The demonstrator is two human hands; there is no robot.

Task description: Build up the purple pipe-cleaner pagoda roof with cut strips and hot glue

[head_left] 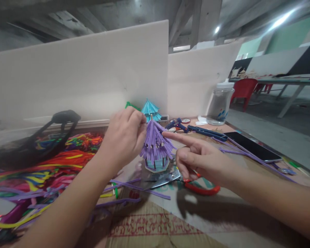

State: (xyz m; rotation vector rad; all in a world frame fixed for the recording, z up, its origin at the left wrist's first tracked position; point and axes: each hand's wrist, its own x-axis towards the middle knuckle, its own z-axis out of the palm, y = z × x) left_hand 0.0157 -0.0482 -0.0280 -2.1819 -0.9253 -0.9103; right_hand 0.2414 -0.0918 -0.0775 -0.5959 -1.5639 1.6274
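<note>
While left hand (125, 134) curls, right hand (200, 158) points at purple roof (155, 139).

Here's the counter (194, 121), brown cardboard (134, 239) with red print spread over its near part, and right in the middle stands the purple-roofed model (156, 143)! Clock it from there: teal-roofed model (150, 109) at twelve, blue glue gun (177, 124) between one and two, clear bottle (218, 108) with its white lid at two. Swing to three: blue cutter (208, 132), and beyond it the black phone (253, 146), loose purple strips beside it. Red-handled scissors (201, 188) lie at five, more purple strips at seven, and over at nine, a riot of multicoloured strips (64, 160)!
</note>
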